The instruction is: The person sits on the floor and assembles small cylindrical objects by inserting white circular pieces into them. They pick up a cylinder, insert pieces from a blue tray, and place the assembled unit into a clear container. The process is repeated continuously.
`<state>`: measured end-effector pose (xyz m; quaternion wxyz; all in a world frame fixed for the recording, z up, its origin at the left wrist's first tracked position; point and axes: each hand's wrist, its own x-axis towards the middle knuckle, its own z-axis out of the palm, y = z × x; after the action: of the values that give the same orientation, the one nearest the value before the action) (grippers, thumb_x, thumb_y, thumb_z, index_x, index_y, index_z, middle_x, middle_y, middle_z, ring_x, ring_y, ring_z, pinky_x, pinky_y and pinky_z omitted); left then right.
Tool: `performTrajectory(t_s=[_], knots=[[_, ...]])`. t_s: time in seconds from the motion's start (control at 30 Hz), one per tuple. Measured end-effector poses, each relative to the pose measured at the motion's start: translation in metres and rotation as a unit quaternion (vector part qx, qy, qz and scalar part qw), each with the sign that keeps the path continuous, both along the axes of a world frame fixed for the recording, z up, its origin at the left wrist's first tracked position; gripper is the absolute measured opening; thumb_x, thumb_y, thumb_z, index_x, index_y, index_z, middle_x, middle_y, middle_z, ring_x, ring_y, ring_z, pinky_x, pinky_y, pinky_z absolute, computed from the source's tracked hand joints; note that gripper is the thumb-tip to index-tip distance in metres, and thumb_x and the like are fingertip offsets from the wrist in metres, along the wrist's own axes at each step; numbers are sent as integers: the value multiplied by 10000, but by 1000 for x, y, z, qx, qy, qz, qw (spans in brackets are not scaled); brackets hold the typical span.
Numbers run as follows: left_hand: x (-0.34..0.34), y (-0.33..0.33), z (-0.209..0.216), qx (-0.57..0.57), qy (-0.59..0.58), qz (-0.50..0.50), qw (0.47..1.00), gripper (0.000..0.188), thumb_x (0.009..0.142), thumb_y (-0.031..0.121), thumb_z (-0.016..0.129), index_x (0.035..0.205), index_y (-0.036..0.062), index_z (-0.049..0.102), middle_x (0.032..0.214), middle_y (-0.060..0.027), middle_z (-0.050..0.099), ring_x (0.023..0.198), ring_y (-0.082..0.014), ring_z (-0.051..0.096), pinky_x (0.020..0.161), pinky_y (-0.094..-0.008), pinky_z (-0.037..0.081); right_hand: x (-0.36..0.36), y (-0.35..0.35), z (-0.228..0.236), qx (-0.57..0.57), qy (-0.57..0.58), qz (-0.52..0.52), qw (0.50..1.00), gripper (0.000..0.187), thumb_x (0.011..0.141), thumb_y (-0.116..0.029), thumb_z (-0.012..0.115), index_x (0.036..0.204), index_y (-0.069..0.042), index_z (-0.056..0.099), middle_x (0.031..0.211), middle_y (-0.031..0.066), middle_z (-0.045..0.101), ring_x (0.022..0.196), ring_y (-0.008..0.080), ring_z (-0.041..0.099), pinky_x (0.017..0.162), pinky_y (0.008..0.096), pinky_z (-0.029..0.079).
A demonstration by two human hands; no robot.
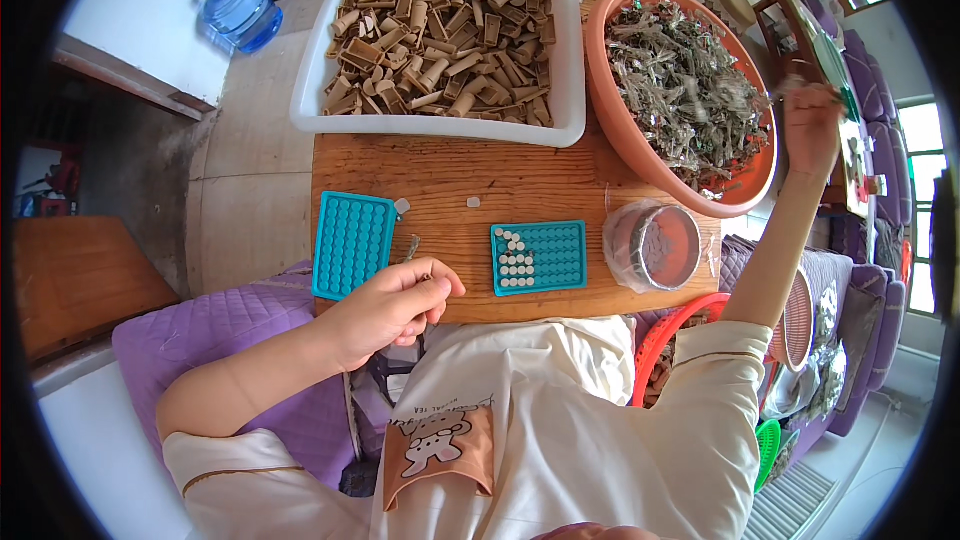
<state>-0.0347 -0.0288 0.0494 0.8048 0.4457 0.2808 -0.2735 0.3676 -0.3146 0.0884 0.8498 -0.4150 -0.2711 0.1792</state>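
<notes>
Left teal tray [355,243] points lengthwise away from the person; left hand [405,305] curled closed, right hand [812,125] unclear.

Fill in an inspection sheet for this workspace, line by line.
Surface: wooden table, grain visible between the containers.
Job's things: left blue tray, no discs seen in it; right blue tray, partly filled with pale discs toward its left side; white bin of brown pieces; orange basin of clear plastic pieces.
Clutter: two loose pale bits above the trays.
Hands: left hand near the left tray, fingers curled; right hand beside the basin, blurred. Any grip unclear.
Cables: nothing seen on the table.
Surroundings: blue water bottle; purple quilted seating.
</notes>
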Motion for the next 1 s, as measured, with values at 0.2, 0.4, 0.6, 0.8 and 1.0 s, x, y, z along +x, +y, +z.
performTrajectory(t_s=[0.2, 0.4, 0.6, 0.8, 1.0], knots=[[-1, -2, 0, 1, -5, -9, 1000, 149, 885, 196, 413, 934, 69, 472, 695, 17, 431, 484, -5, 313, 428, -144, 261, 18, 2, -12, -672, -362, -126, 634, 266, 752, -109, 584, 990, -2, 537, 831, 50, 575, 735, 146, 532, 688, 287, 428], [-1, -2, -2, 5, 0, -6, 1000, 160, 888, 207, 407, 942, 71, 472, 686, 11, 437, 480, -8, 315, 425, -148, 262, -17, 24, 27, -231, -112, -154, 954, 246, 856, -106, 472, 1069, 13, 495, 866, 51, 566, 754, 111, 539, 728, 221, 441], [0, 1, 1, -10, -16, 27, 999, 183, 890, 229, 402, 953, 73, 472, 706, 2, 446, 483, -10, 316, 421, -147, 258, -78, 75, 23, -169, -99, -77, 978, 284, 847, -54, 461, 1122, 16, 445, 815, 51, 568, 532, 29, 337, 488, 160, 279], [-2, 3, 6, 43, -86, 28, 995, 232, 862, 236, 474, 1020, 66, 463, 741, -3, 464, 496, -7, 305, 424, -145, 251, -186, 123, -9, -365, -252, -102, 890, 190, 745, 28, 539, 929, -19, 547, 733, 29, 588, 558, 52, 486, 519, 185, 394], [1, 7, 12, -51, -107, 85, 989, 491, 762, 331, 619, 1123, 80, 400, 850, 8, 478, 496, -6, 279, 425, -143, 227, -273, 151, -56, -253, -457, -108, 846, 225, 626, 73, 611, 814, -41, 561, 721, 67, 584, 568, 169, 548, 486, 261, 437]])
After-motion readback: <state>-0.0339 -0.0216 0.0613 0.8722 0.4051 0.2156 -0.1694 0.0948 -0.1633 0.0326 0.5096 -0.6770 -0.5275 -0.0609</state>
